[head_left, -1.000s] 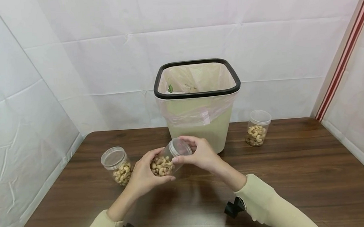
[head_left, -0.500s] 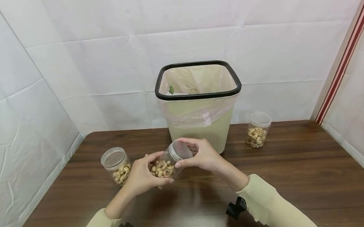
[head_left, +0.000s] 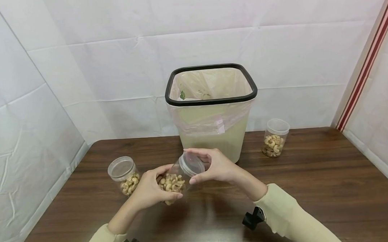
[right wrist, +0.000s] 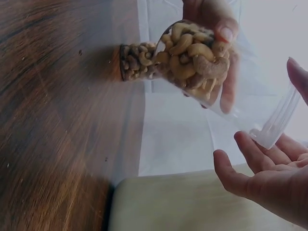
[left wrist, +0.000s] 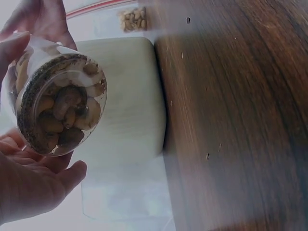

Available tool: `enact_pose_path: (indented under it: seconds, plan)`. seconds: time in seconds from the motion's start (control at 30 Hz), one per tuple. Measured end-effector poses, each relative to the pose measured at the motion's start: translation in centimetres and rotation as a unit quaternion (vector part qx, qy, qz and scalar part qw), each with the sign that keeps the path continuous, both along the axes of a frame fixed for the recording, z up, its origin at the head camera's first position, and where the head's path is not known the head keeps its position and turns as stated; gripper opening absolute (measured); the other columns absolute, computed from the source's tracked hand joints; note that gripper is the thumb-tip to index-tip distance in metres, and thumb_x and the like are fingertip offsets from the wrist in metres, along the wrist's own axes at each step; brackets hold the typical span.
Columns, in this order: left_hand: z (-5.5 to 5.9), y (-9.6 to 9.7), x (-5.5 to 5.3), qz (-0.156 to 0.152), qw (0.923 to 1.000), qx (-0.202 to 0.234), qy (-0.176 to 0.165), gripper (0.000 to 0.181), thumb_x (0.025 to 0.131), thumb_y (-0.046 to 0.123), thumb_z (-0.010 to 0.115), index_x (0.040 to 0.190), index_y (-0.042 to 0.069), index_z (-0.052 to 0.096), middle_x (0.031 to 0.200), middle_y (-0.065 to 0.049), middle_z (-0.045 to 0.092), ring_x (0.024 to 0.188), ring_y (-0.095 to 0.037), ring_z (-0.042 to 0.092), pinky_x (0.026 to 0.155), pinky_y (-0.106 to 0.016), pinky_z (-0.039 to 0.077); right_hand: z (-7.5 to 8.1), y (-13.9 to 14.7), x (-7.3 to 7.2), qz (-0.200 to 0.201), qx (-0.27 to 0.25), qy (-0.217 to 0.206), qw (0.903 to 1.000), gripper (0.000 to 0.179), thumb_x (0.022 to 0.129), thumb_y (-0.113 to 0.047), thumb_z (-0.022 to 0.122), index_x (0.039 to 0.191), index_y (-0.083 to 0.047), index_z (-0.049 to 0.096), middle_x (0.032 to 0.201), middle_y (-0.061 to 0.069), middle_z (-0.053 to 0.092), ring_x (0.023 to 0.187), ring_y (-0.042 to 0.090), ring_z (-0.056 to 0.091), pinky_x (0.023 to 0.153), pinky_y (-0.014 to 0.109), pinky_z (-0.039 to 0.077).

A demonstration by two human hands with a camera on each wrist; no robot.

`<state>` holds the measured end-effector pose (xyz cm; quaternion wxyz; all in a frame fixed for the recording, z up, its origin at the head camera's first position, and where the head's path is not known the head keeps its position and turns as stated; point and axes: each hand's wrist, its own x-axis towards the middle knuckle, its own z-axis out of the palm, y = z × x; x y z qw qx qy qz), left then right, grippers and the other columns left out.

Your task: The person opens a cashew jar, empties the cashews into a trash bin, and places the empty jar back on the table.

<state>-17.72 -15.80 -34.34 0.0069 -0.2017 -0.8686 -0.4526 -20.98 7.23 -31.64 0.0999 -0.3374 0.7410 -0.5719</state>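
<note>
Plastic jar (head_left: 178, 178), slightly lower in view now

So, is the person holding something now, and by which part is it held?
Yes, a tilted clear jar of cashews. The left fingers grip its nut-filled lower body; the right fingers hold it at the lid.

Jars, 3: held jar (head_left: 174, 176), left jar (head_left: 126, 178), right jar (head_left: 274, 141); clear plastic by look, smooth, glossy. Lid (head_left: 192, 163): translucent plastic, ribbed edge. Cashews (right wrist: 192, 55): matt. Table (head_left: 313, 180): wood grain, dull sheen. Bin (head_left: 214, 145): smooth, matt plastic; rim (head_left: 211, 101) plastic, faint gloss. Liner (head_left: 218, 80): thin crinkled film. Backdrop (head_left: 97, 74): creased sheeting, cloth or plastic, cannot tell. Sleeve (head_left: 292, 217): matt cloth.
</note>
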Motion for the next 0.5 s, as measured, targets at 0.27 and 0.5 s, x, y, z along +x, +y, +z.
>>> enact_pose_path:
  seconds: [0.27, 0.5]
  plan:
    - [-0.02, 0.15, 0.22, 0.026, 0.9993, -0.024, 0.011, 0.079, 0.058, 0.033, 0.085, 0.125, 0.006, 0.053, 0.113, -0.006, 0.062, 0.089, -0.012, 0.059, 0.075, -0.029, 0.049, -0.15, 0.45, 0.16, -0.020, 0.005, -0.045, 0.9988, 0.082, 0.068, -0.016, 0.080, 0.136, 0.001, 0.037, 0.137, 0.017, 0.042, 0.123, 0.026, 0.043, 0.097, 0.036, 0.039]
    - [-0.29, 0.41, 0.27, 0.054, 0.9955, -0.048, 0.062, 0.079, 0.055, 0.032, 0.087, 0.123, 0.009, 0.055, 0.107, -0.003, 0.064, 0.089, -0.012, 0.060, 0.074, -0.030, 0.049, -0.37, 0.28, 0.54, -0.080, -0.025, -0.098, 0.9916, 0.070, 0.072, -0.014, 0.077, 0.131, 0.006, 0.043, 0.132, 0.019, 0.047, 0.117, 0.028, 0.050, 0.087, 0.032, 0.047]
